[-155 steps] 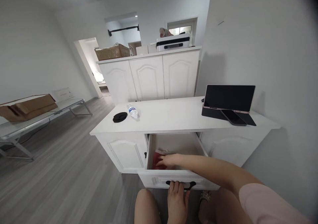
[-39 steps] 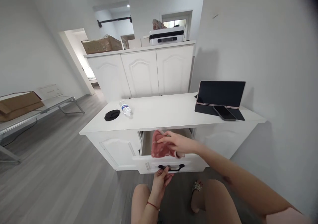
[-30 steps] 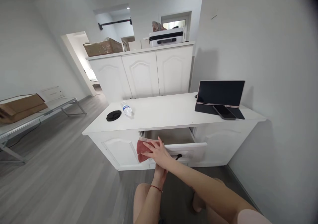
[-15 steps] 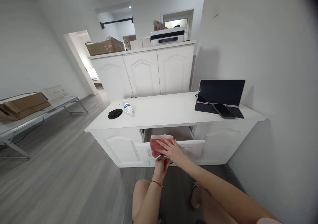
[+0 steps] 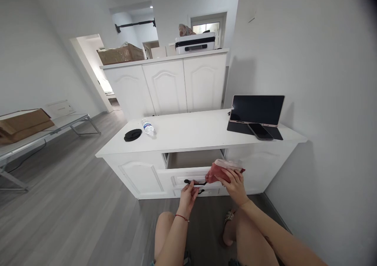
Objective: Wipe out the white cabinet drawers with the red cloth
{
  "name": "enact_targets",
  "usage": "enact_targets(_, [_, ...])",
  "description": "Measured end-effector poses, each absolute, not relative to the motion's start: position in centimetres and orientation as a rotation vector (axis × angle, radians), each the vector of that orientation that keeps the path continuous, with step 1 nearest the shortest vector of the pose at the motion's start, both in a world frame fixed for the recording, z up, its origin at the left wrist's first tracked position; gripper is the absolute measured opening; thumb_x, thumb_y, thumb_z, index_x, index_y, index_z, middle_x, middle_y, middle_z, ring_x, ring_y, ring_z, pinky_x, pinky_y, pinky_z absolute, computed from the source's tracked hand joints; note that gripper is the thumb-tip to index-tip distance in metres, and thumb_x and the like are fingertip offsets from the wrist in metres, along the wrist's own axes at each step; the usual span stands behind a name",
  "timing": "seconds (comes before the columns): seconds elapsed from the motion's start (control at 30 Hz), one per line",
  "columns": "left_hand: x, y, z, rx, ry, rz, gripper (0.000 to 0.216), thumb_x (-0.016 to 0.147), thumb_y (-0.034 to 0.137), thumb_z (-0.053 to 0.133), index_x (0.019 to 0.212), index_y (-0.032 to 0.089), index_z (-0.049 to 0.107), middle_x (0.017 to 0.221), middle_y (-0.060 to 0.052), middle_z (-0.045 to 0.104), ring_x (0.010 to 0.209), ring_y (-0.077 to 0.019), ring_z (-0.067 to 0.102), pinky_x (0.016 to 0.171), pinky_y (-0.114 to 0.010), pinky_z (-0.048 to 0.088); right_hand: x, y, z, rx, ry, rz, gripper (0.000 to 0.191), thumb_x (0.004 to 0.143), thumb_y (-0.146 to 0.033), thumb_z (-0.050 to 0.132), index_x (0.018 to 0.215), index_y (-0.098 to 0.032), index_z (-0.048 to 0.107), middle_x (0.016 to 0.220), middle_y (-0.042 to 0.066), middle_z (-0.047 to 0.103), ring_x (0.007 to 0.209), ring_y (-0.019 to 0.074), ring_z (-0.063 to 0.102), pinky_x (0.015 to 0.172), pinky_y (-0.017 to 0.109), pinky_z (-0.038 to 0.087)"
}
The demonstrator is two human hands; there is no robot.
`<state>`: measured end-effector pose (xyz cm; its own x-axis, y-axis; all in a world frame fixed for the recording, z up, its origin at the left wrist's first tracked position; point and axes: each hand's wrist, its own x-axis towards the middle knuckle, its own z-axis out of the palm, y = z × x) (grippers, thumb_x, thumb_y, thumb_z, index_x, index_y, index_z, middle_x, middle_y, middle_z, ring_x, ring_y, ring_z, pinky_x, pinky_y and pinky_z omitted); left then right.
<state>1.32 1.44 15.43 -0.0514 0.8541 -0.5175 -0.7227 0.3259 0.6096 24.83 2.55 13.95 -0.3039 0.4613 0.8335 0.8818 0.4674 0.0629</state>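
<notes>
I have both hands at work in front of the white cabinet (image 5: 188,134), each with its own thing. My left hand (image 5: 188,197) pinches the black handle (image 5: 201,184) of the upper drawer (image 5: 168,175), thumb and fingers closed around the bar near its left end. My right hand (image 5: 234,185) grips a red cloth (image 5: 216,171) with a whitish edge, fingers spread over its near face and folded onto it; I cannot tell where the thumb sits underneath. The cloth hangs in the air at the right end of the drawer front, outside the drawer. As for how far along things are, I judge that having the cloth in hand and clear of the drawer is done. The drawer is only partly out, its inner floor showing below the countertop, so it is not yet shut, and the cloth is not set down anywhere. A 2nd black handle (image 5: 201,191) shows just below the 1st. On the top, a water bottle (image 5: 148,127) lies beside a flat black object (image 5: 132,135) at the left, and a tablet (image 5: 257,109) stands at the right with a phone (image 5: 260,131) in front.
</notes>
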Motion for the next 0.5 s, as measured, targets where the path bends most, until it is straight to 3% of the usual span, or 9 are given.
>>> enact_targets(0.1, [1.4,1.4,15.4,0.168,1.002,1.294,0.026,0.071,0.018,0.088,0.062,0.012,0.065,0.057,-0.002,0.066,0.053,-0.0083,0.065,0.056,-0.016,0.058,24.7,2.5,11.1,-1.24,-1.75,-0.621,0.036,0.092,-0.012,0.05,0.109,-0.029,0.076,0.118,0.011,0.063,0.117,0.0262,0.054,0.104,0.05,0.043])
enact_targets(0.2, [1.4,1.4,15.4,0.168,1.004,1.297,0.027,0.071,0.02,0.088,0.063,0.012,0.064,0.057,-0.002,0.066,0.054,-0.0089,0.066,0.058,-0.016,0.058,23.0,2.5,9.0,-1.389,-1.517,-0.345,0.032,0.091,-0.021,0.045,0.104,-0.022,0.073,0.118,0.013,0.058,0.115,0.0295,0.053,0.099,0.054,0.048])
enact_targets(0.33, [1.4,1.3,15.5,0.161,1.019,1.303,0.024,0.072,0.018,0.087,0.063,0.013,0.065,0.056,-0.002,0.065,0.055,-0.0098,0.066,0.06,-0.018,0.059,19.4,2.3,8.0,-1.474,-1.174,0.037,0.034,0.088,-0.031,0.044,0.115,-0.02,0.062,0.129,0.016,0.05,0.126,0.0319,0.049,0.107,0.059,0.044])
enact_targets(0.5, [1.5,1.2,15.5,0.169,0.996,1.307,0.02,0.074,0.017,0.087,0.067,0.011,0.068,0.058,-0.004,0.068,0.056,-0.0095,0.067,0.06,-0.017,0.059,16.4,1.9,7.4,-1.574,-0.915,0.195,0.039,0.085,-0.034,0.044,0.122,-0.02,0.047,0.138,0.022,0.042,0.139,0.0391,0.039,0.108,0.065,0.04])
